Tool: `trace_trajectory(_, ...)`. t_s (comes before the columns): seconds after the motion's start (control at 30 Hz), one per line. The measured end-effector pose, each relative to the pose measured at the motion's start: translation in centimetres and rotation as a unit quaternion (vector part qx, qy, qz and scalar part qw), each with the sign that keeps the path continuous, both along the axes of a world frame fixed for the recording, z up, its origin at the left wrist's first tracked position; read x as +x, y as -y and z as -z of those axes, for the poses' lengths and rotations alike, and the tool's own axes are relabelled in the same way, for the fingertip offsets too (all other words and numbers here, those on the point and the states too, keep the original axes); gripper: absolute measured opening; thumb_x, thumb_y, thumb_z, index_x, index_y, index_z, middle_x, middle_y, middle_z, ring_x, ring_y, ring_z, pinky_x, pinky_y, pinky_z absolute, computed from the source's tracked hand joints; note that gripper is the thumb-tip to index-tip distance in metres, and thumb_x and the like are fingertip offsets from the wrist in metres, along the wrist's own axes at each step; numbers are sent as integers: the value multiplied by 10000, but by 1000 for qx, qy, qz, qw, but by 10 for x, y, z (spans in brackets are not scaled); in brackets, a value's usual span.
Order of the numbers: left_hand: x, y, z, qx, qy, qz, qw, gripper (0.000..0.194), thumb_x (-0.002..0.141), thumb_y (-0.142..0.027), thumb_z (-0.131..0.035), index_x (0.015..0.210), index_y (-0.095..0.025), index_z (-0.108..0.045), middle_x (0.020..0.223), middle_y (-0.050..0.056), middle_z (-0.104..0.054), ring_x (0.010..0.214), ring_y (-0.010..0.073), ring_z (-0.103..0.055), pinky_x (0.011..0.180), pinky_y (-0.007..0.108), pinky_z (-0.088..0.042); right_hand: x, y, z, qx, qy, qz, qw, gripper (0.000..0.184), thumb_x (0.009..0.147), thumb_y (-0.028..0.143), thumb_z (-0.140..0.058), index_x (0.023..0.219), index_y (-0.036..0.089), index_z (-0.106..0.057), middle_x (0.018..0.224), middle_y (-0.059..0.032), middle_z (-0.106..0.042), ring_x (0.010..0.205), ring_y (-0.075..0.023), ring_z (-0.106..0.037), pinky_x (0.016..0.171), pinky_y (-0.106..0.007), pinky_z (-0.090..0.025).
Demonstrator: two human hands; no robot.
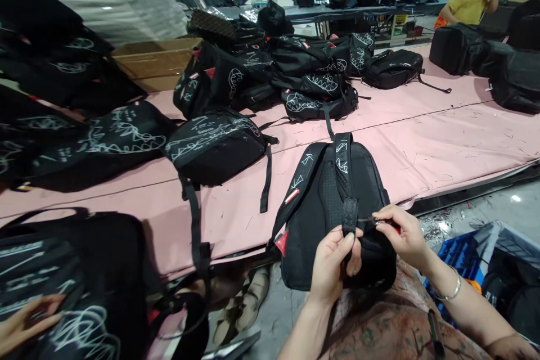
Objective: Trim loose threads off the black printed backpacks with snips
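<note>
A black backpack (367,171) lies with its strap side up at the near edge of the pink table, partly over my lap. My left hand (335,256) pinches the lower end of its shoulder strap (349,216), which has white line drawings higher up. Just right of the strap, my right hand (403,232) is closed on a small tool that looks like thread snips (373,220), with a thin metal tip pointing at the strap and a bit of red showing. Fingers cover most of the tool. A red triangular tab (282,243) sticks out at the bag's left side.
Several black backpacks (219,143) lie on the pink-covered table (442,140) among loose threads. A co-worker's hand (36,318) rests by another bag at lower left. A blue crate (462,253) with black bags stands at right. A person in yellow (466,8) is farther back.
</note>
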State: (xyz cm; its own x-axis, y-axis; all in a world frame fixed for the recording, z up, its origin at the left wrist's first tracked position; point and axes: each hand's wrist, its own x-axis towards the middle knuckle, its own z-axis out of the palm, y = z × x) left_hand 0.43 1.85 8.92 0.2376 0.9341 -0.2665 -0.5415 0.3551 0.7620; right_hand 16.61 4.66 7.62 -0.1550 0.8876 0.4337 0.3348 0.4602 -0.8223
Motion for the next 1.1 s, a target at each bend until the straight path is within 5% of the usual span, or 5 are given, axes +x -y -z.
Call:
trace_trajectory(0.2,11,3,13,-76,203,197,956,230,728,-325,-633,849,-153,-537,506,-74,-447,273,-38,-152,284,93,-152,-12,-10,7,-260,-228,-131,929,358,723,489,-624,854,168,-534,596,39,-492,467,-83,-460,440,-197,-374)
trace_trajectory(0.3,17,5,17,-54,91,104,989,331,695,-358,-665,951,-189,-538,747,1,-602,328,16,-403,304,145,-322,-16,-17,8,-307,-260,-82,912,357,703,473,-651,682,172,-460,517,84,-360,415,-44,-329,391,-166,-276)
trace_trajectory(0.67,6,1,16,-79,-129,-122,981,367,533,-335,-784,834,-148,-687,625,12,-681,518,174,-633,518,277,-531,3,-16,9,-16,19,48,999,188,853,257,-488,1029,200,-519,889,-41,-593,789,-153,-548,700,-284,-446)
trace_trajectory(0.83,6,-1,12,-73,-127,-121,982,329,547,-319,-776,821,-155,-695,621,10,-683,503,165,-631,505,266,-532,23,-12,6,182,218,21,959,153,883,232,-465,910,172,-604,815,-71,-635,745,-171,-561,674,-299,-430)
trace_trajectory(1.1,6,-2,10,-84,-135,-92,983,333,556,-330,-767,831,-155,-699,629,15,-686,483,160,-620,493,275,-530,31,-17,3,185,257,-48,947,194,899,275,-448,900,171,-611,785,-57,-626,728,-155,-550,652,-274,-417)
